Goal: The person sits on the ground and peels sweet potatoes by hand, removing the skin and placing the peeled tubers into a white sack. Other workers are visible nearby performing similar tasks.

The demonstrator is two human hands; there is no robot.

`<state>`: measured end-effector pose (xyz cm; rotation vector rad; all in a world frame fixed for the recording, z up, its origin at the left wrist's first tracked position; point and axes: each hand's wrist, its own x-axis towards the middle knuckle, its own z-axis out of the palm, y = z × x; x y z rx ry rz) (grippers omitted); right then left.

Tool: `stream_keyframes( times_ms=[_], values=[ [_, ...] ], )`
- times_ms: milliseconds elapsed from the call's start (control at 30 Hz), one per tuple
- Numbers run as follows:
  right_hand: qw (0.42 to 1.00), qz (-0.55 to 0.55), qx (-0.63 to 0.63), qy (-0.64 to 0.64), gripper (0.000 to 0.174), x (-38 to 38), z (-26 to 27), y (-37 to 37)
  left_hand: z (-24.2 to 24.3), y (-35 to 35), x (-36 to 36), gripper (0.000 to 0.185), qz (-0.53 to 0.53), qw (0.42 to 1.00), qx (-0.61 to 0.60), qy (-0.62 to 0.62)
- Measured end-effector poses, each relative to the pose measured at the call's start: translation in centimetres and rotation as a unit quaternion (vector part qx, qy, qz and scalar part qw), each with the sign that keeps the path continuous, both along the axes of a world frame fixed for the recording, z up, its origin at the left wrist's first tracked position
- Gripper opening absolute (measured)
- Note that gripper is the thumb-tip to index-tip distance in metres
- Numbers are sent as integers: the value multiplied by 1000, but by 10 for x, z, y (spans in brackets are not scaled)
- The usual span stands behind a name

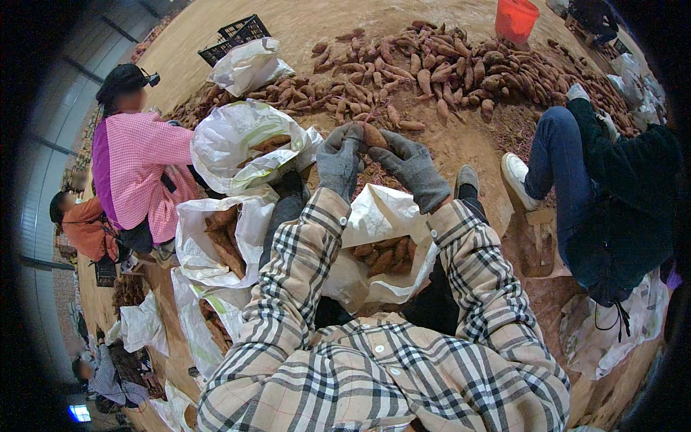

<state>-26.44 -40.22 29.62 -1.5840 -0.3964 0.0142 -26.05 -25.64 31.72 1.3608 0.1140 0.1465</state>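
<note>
Both of my hands wear grey knit gloves. Between them is a reddish-brown sweet potato (373, 136). My left hand (341, 156) grips its left end, where a thin root tip sticks up. The fingers of my right hand (411, 164) close on its lower right side. Below my hands, between my legs, an open white woven sack (372, 216) holds several sweet potatoes (384, 256). Just beyond my hands, loose sweet potatoes (411, 125) lie on the soil-covered floor.
A long heap of sweet potatoes (448, 65) spreads ahead, with a red bucket (516, 21) behind it. Filled white sacks (189, 243) stand at my left. Black crates (235, 38) lie at far left. Co-workers sit at left, in a pink checked top (143, 156), and right, in dark clothing (621, 205).
</note>
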Motion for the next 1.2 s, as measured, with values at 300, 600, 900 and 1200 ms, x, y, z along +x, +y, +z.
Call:
stream_keyframes(
  times_ms=[300,600,900,1200],
  values=[
    [998,8,-38,40,42,1,4,-3,-6,3,15,8,-12,999,-9,47],
    [991,14,-19,135,42,9,-16,-4,-31,34,30,21,-94,988,38,114],
    [958,-123,-236,-110,43,10,-23,2,-27,28,17,35,-84,983,150,60],
    [862,-185,-418,-219,41,9,-24,6,-27,15,20,27,-40,990,86,106]
  ],
)
